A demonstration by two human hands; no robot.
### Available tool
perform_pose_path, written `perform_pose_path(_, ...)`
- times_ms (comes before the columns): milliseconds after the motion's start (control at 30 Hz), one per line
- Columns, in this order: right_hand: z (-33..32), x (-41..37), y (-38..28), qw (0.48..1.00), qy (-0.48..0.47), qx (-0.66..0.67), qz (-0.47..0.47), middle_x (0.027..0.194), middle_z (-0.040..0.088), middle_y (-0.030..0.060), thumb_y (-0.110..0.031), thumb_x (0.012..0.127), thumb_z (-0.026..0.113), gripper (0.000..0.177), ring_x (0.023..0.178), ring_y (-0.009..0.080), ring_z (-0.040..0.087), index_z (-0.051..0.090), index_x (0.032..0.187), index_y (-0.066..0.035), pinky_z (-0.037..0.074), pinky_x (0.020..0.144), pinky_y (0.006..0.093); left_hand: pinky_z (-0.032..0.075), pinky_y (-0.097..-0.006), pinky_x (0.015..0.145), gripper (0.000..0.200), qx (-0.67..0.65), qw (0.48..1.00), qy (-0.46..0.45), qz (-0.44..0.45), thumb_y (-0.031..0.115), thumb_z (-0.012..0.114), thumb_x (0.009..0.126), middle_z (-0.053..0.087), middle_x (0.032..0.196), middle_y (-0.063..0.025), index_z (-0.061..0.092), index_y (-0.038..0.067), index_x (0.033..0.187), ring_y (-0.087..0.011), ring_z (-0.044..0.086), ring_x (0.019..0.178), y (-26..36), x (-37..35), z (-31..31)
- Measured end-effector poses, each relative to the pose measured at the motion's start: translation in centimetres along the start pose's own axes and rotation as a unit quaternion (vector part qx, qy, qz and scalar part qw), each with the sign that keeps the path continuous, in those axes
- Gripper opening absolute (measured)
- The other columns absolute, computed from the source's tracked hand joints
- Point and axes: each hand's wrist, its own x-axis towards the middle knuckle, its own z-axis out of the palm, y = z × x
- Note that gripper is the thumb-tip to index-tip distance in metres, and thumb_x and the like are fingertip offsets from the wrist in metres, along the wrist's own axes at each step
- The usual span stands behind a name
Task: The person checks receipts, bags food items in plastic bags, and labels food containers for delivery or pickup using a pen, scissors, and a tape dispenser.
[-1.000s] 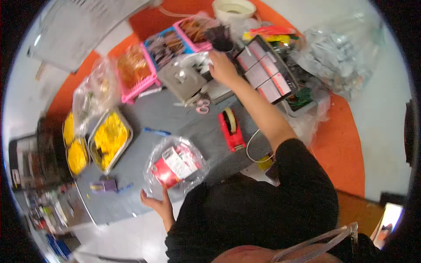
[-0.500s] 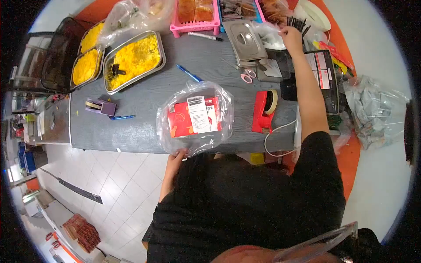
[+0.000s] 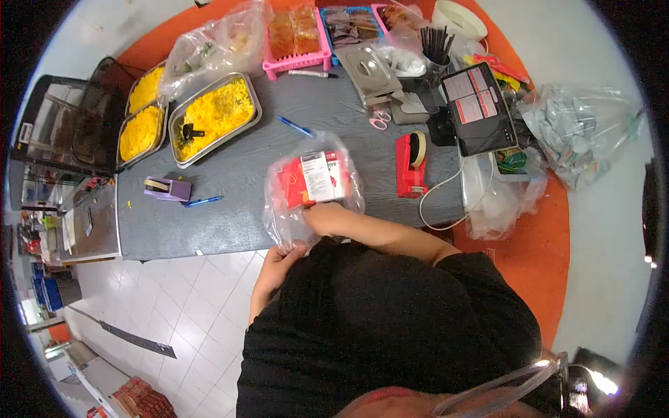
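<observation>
A red packet (image 3: 293,184) lies inside a clear bag (image 3: 278,221), mid-frame on the grey table (image 3: 230,226). The left hand (image 3: 270,270) pinches the bag's near edge, apparently to steady it; the right hand (image 3: 325,218) touches it, grip unclear. Tiled floor (image 3: 198,310) shows lower left.

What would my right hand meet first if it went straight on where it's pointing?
Probably the crumpled side of the clear bag, just left of your right hand; how deep the hand sits is hard to tell.
</observation>
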Motion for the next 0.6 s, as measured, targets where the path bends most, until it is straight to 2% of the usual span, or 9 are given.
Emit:
perform_pose_path(100,-0.6,-2.9,1.0,0.998,0.023,-0.007,-0.059,0.087,0.059,0.0196,-0.025,0.077,0.051,0.027,0.082,0.0346,0.057,0.057,0.090,-0.002,0.043,0.069,0.0463,0.041,-0.0274,0.066,0.023,0.103,0.993,0.002,-0.053,0.020,0.058,0.080,0.058,0.076,-0.0045,0.057,-0.002,0.088,-0.0131,0.052,0.073,1.1,-0.4,-1.1)
perform_pose_path(167,-3.3,-6.3,0.8,0.990,0.056,0.083,-0.104,0.091,0.056,0.0203,-0.024,0.075,0.055,0.030,0.086,0.0369,0.054,0.055,0.096,-0.003,0.042,0.070,0.0469,0.040,-0.0295,0.069,0.031,0.354,0.895,0.199,0.182,0.024,0.062,0.076,0.053,0.082,-0.0103,0.052,-0.003,0.089,-0.0203,0.051,0.078,2.5,-0.5,-0.5)
perform_pose_path(200,-4.0,-8.0,0.7,0.957,0.258,0.052,-0.118,0.088,0.056,0.0182,-0.021,0.073,0.057,0.024,0.084,0.0355,0.054,0.057,0.089,-0.003,0.042,0.068,0.0463,0.039,-0.0309,0.072,0.037,0.430,0.814,0.278,0.276,0.028,0.064,0.073,0.049,0.089,-0.0143,0.049,-0.002,0.090,-0.0269,0.048,0.084,3.2,-0.5,-0.1)
perform_pose_path(233,-4.6,-9.4,0.5,0.884,0.449,0.015,-0.128,0.086,0.056,0.0160,-0.018,0.070,0.059,0.019,0.082,0.0341,0.055,0.060,0.081,-0.003,0.043,0.066,0.0456,0.039,-0.0309,0.072,0.037,0.429,0.814,0.275,0.278,0.028,0.064,0.073,0.049,0.089,-0.0143,0.049,-0.002,0.090,-0.0269,0.048,0.084,3.9,0.1,0.4)
perform_pose_path(300,-5.8,-11.1,0.1,0.837,0.533,-0.082,0.095,0.092,0.050,0.0178,-0.020,0.069,0.063,0.029,0.087,0.0355,0.049,0.057,0.091,-0.003,0.041,0.071,0.0405,0.038,-0.0341,0.076,0.032,0.566,0.643,0.338,0.391,0.024,0.062,0.074,0.048,0.097,-0.0129,0.051,-0.003,0.086,-0.0237,0.047,0.091,5.3,1.7,1.0)
perform_pose_path(433,-5.0,-8.2,7.3,0.884,0.420,-0.025,0.205,0.085,0.055,0.0166,-0.022,0.069,0.063,0.027,0.079,0.0311,0.053,0.059,0.087,-0.002,0.041,0.066,0.0379,0.040,-0.0341,0.077,0.028,0.647,0.669,0.187,0.313,0.022,0.058,0.077,0.052,0.097,-0.0150,0.054,-0.003,0.088,-0.0267,0.050,0.091,6.2,5.4,-1.0)
perform_pose_path(500,-8.1,-9.3,7.3,0.851,0.476,0.139,0.172,0.077,0.058,0.0188,-0.017,0.072,0.057,0.017,0.075,0.0314,0.058,0.062,0.080,-0.002,0.044,0.064,0.0386,0.042,-0.0361,0.079,0.020,0.171,0.930,0.057,0.319,0.014,0.051,0.081,0.056,0.096,-0.0156,0.056,-0.004,0.089,-0.0236,0.054,0.090,7.6,6.3,-2.6)
perform_pose_path(533,-9.2,-9.9,7.2,0.775,0.584,0.228,0.074,0.073,0.058,0.0205,-0.018,0.074,0.056,0.018,0.071,0.0304,0.059,0.062,0.077,-0.001,0.045,0.063,0.0354,0.042,-0.0368,0.080,0.018,0.065,0.937,0.030,0.341,0.010,0.049,0.082,0.057,0.095,-0.0150,0.055,-0.004,0.091,-0.0236,0.055,0.089,9.2,5.3,-2.8)
perform_pose_path(600,-12.6,-12.9,4.8,0.763,0.607,0.207,0.084,0.073,0.061,0.0162,-0.016,0.076,0.055,0.017,0.069,0.0267,0.060,0.062,0.081,-0.001,0.045,0.061,0.0329,0.041,-0.0393,0.085,0.019,-0.061,0.926,-0.006,0.372,0.007,0.047,0.082,0.056,0.098,-0.0164,0.053,-0.004,0.096,-0.0264,0.054,0.094,12.0,2.4,-2.7)
